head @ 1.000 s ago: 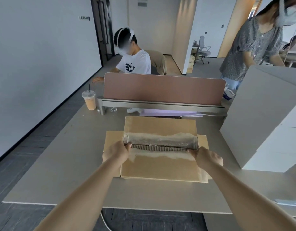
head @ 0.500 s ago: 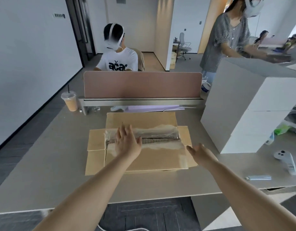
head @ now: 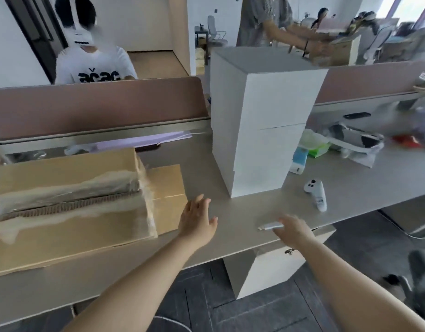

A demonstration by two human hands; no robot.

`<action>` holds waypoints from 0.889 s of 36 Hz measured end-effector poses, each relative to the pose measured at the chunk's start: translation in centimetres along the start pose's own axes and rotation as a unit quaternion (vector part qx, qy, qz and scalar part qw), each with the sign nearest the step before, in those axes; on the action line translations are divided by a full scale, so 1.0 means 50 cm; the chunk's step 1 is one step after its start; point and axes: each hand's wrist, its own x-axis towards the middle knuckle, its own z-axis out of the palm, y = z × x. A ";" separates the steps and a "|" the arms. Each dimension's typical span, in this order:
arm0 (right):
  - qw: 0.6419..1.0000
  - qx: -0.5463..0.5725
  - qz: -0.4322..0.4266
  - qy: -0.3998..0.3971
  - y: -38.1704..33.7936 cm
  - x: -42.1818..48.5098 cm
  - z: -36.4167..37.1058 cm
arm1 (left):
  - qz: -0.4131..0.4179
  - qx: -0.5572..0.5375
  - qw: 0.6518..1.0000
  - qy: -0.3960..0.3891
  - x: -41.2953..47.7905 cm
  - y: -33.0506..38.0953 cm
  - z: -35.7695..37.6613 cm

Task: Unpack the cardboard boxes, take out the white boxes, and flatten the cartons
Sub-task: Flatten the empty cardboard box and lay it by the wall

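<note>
A flattened brown carton (head: 70,226) lies on the desk (head: 240,209) at the left, with torn clear tape along its middle seam. Two stacked white boxes (head: 266,130) stand upright at centre right. My left hand (head: 197,219) hovers open, fingers spread, just past the carton's right flap and holds nothing. My right hand (head: 294,232) lies near the desk's front edge, its fingers over the right end of a small silver cutter (head: 270,226). The cutter lies flat on the desk; whether the fingers grip it is unclear.
A white controller (head: 315,194) lies right of the white boxes. Packets, bags and clutter (head: 350,140) fill the desk's right side. A brown divider (head: 96,104) runs along the back, with a seated person (head: 94,65) behind it and a standing person (head: 266,17) farther right.
Both hands have left the carton's taped seam and swung right. My right hand has reached the cutter near the desk's edge. The view has turned right.
</note>
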 end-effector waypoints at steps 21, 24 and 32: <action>0.971 -0.143 -0.193 -0.005 0.055 0.154 0.115 | -0.040 0.037 0.998 -0.018 0.005 0.035 0.124; 0.974 -0.126 -0.187 -0.037 0.022 0.165 0.107 | -0.023 0.031 0.996 0.085 -0.004 0.007 0.072; 0.959 -0.010 -0.279 -0.056 -0.186 0.140 0.062 | -0.206 0.110 0.947 0.220 -0.046 -0.091 -0.093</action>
